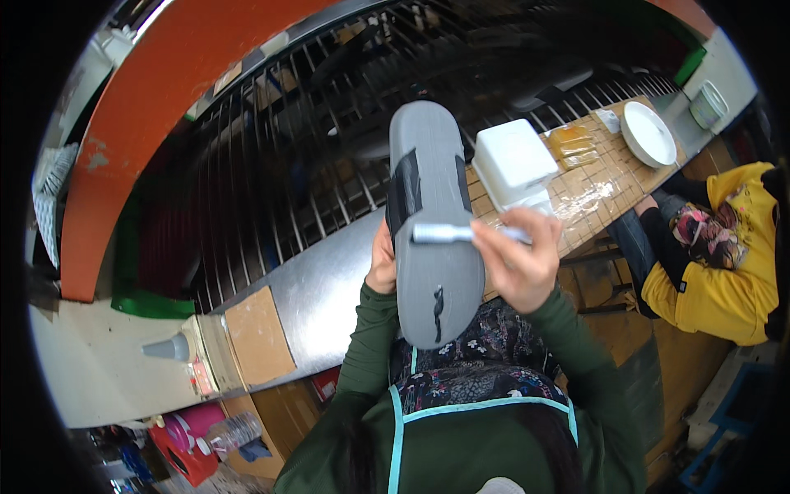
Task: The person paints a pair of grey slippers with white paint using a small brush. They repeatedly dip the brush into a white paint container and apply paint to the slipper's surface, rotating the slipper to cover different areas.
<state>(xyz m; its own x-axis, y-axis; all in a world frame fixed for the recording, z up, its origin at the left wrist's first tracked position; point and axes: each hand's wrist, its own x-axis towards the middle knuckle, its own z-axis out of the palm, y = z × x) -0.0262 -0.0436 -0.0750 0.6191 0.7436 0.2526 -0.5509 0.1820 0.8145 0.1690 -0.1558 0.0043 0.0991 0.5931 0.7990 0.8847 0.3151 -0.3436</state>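
A long grey shoe sole (434, 198) stands nearly upright in front of me, with black strap-like flaps (405, 193) lying over its edges near the middle. A dark streak (438, 313) marks its lower end. My left hand (382, 262) grips the sole from its left edge, most of the fingers hidden behind it. Between the thumb and fingers of my right hand (522, 255) is a slim pale brush (444, 234), lying across the sole's face; its head appears to touch the grey surface, though motion blurs it.
Beyond the sole runs a dark conveyor of metal rods (288, 148) beneath an orange frame (123, 148). On a board at right are a white square tub (514, 156) and a white bowl (648, 136). A person in a yellow top (716, 263) sits at right. A cardboard piece (259, 336) lies left.
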